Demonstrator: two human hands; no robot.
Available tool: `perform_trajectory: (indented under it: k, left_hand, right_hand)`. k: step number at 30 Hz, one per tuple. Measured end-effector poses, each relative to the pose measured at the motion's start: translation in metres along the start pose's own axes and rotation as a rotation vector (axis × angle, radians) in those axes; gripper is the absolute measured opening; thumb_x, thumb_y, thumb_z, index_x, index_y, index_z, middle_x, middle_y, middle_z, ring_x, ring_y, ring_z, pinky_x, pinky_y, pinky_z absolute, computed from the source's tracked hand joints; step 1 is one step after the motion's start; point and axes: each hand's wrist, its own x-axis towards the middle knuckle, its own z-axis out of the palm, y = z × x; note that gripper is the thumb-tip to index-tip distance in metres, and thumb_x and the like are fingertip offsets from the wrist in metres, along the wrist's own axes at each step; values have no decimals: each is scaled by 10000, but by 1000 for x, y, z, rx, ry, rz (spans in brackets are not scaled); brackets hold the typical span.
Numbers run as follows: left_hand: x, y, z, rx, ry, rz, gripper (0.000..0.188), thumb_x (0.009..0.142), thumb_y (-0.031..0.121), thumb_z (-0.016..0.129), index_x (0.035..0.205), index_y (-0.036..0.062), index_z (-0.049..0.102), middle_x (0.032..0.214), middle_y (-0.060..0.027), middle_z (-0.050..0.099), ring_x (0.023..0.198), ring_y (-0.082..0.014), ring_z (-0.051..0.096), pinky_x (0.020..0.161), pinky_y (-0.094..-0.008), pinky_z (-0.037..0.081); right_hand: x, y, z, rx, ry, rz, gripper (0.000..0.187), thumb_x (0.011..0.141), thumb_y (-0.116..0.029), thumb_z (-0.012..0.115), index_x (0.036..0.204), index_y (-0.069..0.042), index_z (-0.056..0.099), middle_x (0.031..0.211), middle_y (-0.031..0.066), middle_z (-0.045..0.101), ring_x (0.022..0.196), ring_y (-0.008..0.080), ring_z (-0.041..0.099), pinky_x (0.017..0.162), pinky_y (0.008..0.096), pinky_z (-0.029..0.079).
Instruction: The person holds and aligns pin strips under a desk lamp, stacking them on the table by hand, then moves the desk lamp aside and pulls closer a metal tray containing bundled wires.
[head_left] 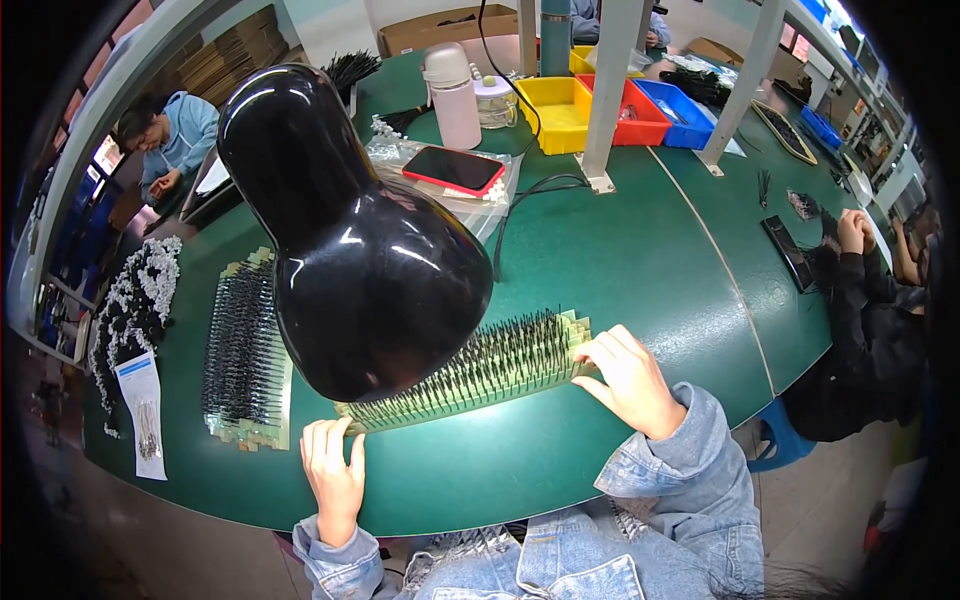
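Observation:
In front of me on the green table lies a long green circuit-board panel point(500, 388), its top crowded with upright black leads. My left hand point(333, 470) pinches its left end between thumb and fingers. At the other end, the fingers and thumb of my right hand point(630, 380) close on the panel's edge. A glossy black lamp head point(385, 280) hangs over it and hides part of its far left side. To the left lies another group of similar boards point(243, 350) with dense rows of black parts, partly covered by the lamp.
Small white and black parts point(150, 275) lie heaped at far left, near a paper packet point(141, 415). Behind the lamp are a red-edged phone point(453, 171), a pink bottle point(455, 105) and yellow point(556, 115), red point(640, 115) and blue bins point(678, 115). Metal posts point(606, 100) rise there. Co-workers sit left and right.

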Motion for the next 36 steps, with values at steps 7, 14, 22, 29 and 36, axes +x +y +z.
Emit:
perform_trajectory:
  k: [7, 14, 22, 29, 36]
  left_hand:
    - [-5, -3, 1, -82, -56, -52, 246, 639, 7, 602, 870, 3, 519, 816, -126, 509, 793, -286, 474, 723, -367, 382]
    - [-7, -1, 1, -57, -41, -22, 232, 652, 7, 600, 868, -2, 516, 814, -126, 511, 782, -289, 473, 709, -368, 384]
    - [-6, 2, 0, -44, 40, -45, 218, 643, -18, 596, 844, -25, 513, 788, -136, 495, 748, -279, 468, 675, -350, 388]
    - [-4, -2, -13, -75, -108, 5, 190, 643, -27, 587, 812, -9, 502, 765, -110, 494, 729, -241, 484, 630, -328, 400]
    - [9, -6, -50, -1099, -336, -371, 71, 751, 22, 531, 758, -11, 469, 677, -107, 544, 591, -184, 548, 528, -273, 429]
  right_hand:
    - [-4, -1, -1, 76, -57, 78, 299, 599, -66, 666, 858, -55, 517, 708, 52, 516, 680, 218, 488, 627, 312, 422]
    - [-3, -1, -1, 53, -88, 64, 313, 613, -80, 650, 890, -59, 507, 733, 53, 505, 707, 222, 486, 656, 319, 418]
    - [-3, -3, -2, 67, -64, 67, 288, 611, -53, 650, 867, -55, 518, 690, 54, 507, 685, 228, 493, 617, 318, 422]
    - [-4, 3, -5, 124, -183, 25, 220, 613, -50, 627, 802, -45, 514, 746, 71, 505, 714, 256, 485, 652, 328, 417]
    - [0, 7, -14, 701, -163, 431, 213, 640, 28, 620, 826, -19, 528, 776, 40, 553, 685, 126, 538, 619, 225, 441]
